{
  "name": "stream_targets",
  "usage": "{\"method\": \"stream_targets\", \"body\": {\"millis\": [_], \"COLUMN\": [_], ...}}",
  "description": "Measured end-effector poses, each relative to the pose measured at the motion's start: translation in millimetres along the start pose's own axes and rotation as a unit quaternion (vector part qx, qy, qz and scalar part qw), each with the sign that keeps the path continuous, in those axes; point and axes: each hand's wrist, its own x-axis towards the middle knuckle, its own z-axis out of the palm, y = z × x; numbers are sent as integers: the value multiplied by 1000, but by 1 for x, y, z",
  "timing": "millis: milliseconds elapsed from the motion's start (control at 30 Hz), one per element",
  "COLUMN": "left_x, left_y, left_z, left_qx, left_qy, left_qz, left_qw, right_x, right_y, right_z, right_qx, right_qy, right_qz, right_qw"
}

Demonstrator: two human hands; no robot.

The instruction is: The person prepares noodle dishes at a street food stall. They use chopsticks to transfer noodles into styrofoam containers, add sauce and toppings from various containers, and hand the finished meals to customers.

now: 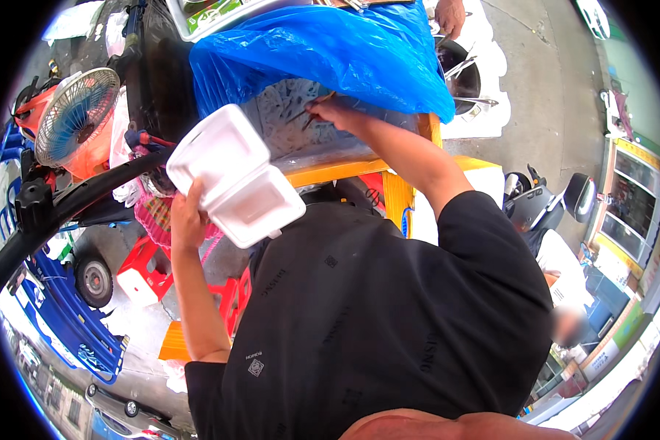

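An opened white foam takeaway box [220,146] is in my left hand [188,217], held by its hinge side. Both halves of the box face up, and I see no food in them. My right hand [330,111] grips thin dark tongs or chopsticks [298,116]; which of the two I cannot tell. It reaches under the lifted edge of a blue plastic sheet [319,49]. Below the tool lies a plastic-lined container [308,159] with pale pieces [280,113] in it, too unclear to name. A yellow frame [338,171] borders the container on my side.
A co-worker's hand [451,17] is at a dark round pan [462,66] with metal utensils, at upper right. On the left are a fan [77,118], a black bar [82,192] and red plastic stools [146,272]. A white tray [190,30] stands beyond the sheet.
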Motion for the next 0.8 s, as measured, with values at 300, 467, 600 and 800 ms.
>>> {"method": "stream_targets", "body": {"millis": [300, 467, 600, 800], "left_x": [-99, -118, -115, -68], "left_y": [-59, -50, -41, -19], "left_z": [46, 66, 56, 19], "left_qx": [-379, -362, -352, -301], "left_qy": [117, 135, 158, 109], "left_qz": [-52, -32, -27, 10], "left_qw": [917, 922, 922, 947], "right_x": [22, 38, 22, -29], "right_y": [5, 22, 12, -3], "right_z": [21, 58, 47, 6], "right_qx": [141, 358, 405, 514], "right_qy": [-2, -13, -27, -82], "right_qz": [98, 186, 211, 168], "right_qw": [985, 915, 889, 837]}}
